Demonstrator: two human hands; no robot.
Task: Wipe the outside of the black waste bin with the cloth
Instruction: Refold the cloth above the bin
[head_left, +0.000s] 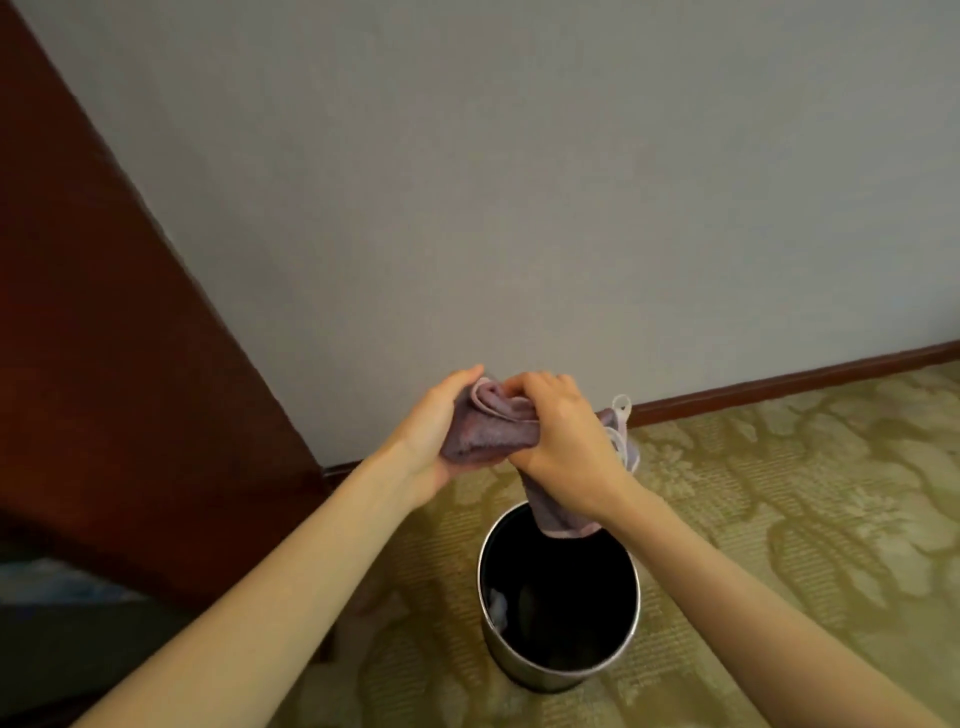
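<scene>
A round waste bin (514, 667) with a metal rim and a black inside stands upright on the carpet below my hands. A scrap of white litter lies inside it. Both hands hold a purple cloth (491, 428) in the air above the bin's far rim. My left hand (434, 426) cups the bunched left end. My right hand (563, 441) is closed around the middle, and a tail of the cloth hangs down over the bin's opening. A white loop tag sticks out behind my right hand.
A grey wall (519, 182) with a dark red skirting board (779, 382) runs just behind the bin. A dark red wooden panel (104, 364) rises on the left. The floor is green-gold patterned carpet (779, 493).
</scene>
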